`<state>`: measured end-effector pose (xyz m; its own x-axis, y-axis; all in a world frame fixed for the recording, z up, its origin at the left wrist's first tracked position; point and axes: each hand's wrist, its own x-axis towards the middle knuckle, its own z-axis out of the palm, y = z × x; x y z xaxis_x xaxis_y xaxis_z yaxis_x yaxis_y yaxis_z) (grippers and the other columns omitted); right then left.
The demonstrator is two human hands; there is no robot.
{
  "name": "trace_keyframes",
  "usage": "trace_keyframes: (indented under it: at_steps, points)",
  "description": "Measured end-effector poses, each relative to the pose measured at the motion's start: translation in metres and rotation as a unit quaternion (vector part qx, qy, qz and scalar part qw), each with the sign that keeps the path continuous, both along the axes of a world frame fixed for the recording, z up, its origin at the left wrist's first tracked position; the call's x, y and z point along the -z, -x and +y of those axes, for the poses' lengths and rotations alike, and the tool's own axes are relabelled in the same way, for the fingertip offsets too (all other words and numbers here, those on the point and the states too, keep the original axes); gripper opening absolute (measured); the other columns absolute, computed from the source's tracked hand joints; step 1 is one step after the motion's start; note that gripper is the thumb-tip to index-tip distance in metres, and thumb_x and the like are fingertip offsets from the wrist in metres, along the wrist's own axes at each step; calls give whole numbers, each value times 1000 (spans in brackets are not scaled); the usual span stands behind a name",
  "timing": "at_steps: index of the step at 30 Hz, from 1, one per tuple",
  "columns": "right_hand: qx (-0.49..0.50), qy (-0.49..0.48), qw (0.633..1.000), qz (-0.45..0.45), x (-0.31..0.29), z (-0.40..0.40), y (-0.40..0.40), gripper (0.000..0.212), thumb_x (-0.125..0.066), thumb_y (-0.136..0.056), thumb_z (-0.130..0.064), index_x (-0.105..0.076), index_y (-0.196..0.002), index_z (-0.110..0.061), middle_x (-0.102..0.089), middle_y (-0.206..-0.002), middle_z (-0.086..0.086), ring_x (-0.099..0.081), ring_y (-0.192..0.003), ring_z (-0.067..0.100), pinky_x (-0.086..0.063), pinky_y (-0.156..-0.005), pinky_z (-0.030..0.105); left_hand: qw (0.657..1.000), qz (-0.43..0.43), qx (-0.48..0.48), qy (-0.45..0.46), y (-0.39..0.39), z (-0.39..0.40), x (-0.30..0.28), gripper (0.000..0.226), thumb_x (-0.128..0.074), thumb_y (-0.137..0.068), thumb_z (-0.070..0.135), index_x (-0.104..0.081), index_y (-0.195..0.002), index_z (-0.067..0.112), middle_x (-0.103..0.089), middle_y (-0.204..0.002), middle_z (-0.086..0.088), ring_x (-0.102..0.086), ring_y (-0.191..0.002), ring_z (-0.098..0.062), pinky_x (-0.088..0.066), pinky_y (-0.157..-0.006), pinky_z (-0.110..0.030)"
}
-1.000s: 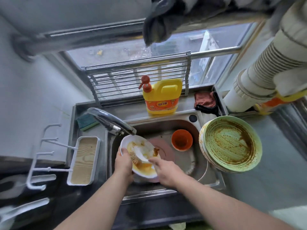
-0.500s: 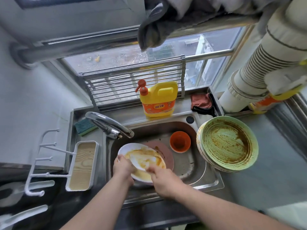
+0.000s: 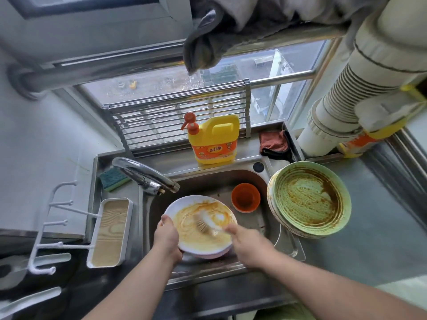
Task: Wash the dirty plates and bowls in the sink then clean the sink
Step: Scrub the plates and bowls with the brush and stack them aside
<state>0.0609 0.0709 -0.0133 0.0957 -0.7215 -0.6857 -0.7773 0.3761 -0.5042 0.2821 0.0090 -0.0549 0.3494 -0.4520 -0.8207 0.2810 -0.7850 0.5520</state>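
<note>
orange sauce smears the white plate [image 3: 198, 227], held over the sink [image 3: 286, 245] just below the tap [image 3: 147, 175]. the left hand [image 3: 167, 237] grips the plate's near-left rim, thumb curled over the edge. the right hand [image 3: 248, 242] has its fingers closed round the handle of a brush [image 3: 203, 224], whose bristles touch the middle of the plate.

a second ago the plate was tipped up steeply toward the tap; now it lies flatter and lower, and the brush has moved from the plate's left part toward the middle. the sauce looks spread thin and pale over most of the face, with a whiter patch on the right side, so i judge the scrubbing of this first plate is well under way but not done. no water can be made out running from the tap.

a pinkish dish shows under the plate's near edge. an orange bowl [image 3: 246, 197] sits in the sink's far right. a stack of green plates [image 3: 310, 199], streaked brown, overhangs the sink's right rim and crowds that side; it could be knocked by the right arm. behind stand a yellow soap bottle [image 3: 213, 139], a green sponge [image 3: 113, 179] left of the tap, and a red cloth [image 3: 273, 142]. most of the task remains.
</note>
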Motion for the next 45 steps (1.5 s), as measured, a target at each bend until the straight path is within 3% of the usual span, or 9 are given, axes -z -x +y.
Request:
trace_keyframes:
  at_steps: [3,9,15,23,29,34,38,42,45]
  points:
    - [5,6,999,48,5,-37,9,36,-31,-105,-38,-44,-137,-50,-68,-131,7,-65,-113,34,-55,-96,47,1000,20,8,-7,9,5,-6,41,-27,-111,57,-49,-136,33,-69,-117,-12,-71,-101,-37,-63,-81,-54]
    - [-17,3,997,-72,-16,12,-30,34,-34,-106,-45,-44,-138,-52,-66,-134,6,-62,-120,35,-51,-101,43,998,-38,-39,6,-5,-9,-11,46,-27,-111,55,-48,-144,31,-63,-129,-13,-65,-108,-38,-57,-90,-57]
    - [32,12,999,28,3,-27,23,31,-31,-106,-53,-49,-130,-49,-71,-127,3,-67,-109,30,-55,-92,42,999,-10,33,29,-6,4,-17,41,-28,-112,52,-49,-140,29,-67,-124,-13,-67,-108,-36,-60,-85,-51]
    - [9,19,991,-133,-33,12,-47,31,-38,-109,-40,-53,-136,-43,-67,-135,7,-60,-125,31,-47,-102,36,998,-7,-56,16,1,-16,-21,58,-23,-108,65,-48,-141,25,-66,-118,-14,-68,-100,-39,-57,-93,-61]
    - [52,39,994,-93,-30,-16,-60,39,-32,-109,-39,-49,-143,-43,-66,-137,4,-62,-122,31,-49,-104,42,996,75,-48,23,20,1,-12,58,-37,-103,71,-58,-133,26,-74,-116,-20,-74,-100,-44,-58,-78,-71]
    - [158,15,987,-7,-14,-53,-47,49,-27,-107,-25,-41,-150,-44,-63,-138,6,-62,-118,32,-52,-102,47,998,29,-38,28,42,18,-19,28,-33,-115,39,-54,-130,29,-68,-115,-14,-70,-99,-39,-61,-56,-49]
    - [129,0,987,-93,-17,-39,-79,35,-33,-108,-35,-46,-139,-45,-63,-128,5,-62,-107,28,-54,-96,46,999,25,-42,22,37,9,-20,34,-34,-113,46,-55,-133,27,-70,-110,-16,-71,-95,-40,-61,-70,-51]
    - [104,-24,980,-169,-19,-11,-83,32,-36,-107,-41,-53,-134,-46,-62,-136,3,-60,-115,26,-50,-106,43,996,63,-49,-39,9,-9,-13,81,-22,-91,87,-54,-140,32,-72,-117,-20,-73,-94,-44,-61,-65,-57]
    - [117,-27,975,-186,-19,-13,-73,31,-37,-109,-39,-55,-134,-46,-62,-134,3,-60,-113,24,-52,-104,42,999,45,-17,-24,14,-3,-24,62,-25,-99,79,-48,-139,38,-70,-120,-17,-72,-96,-44,-61,-64,-60]
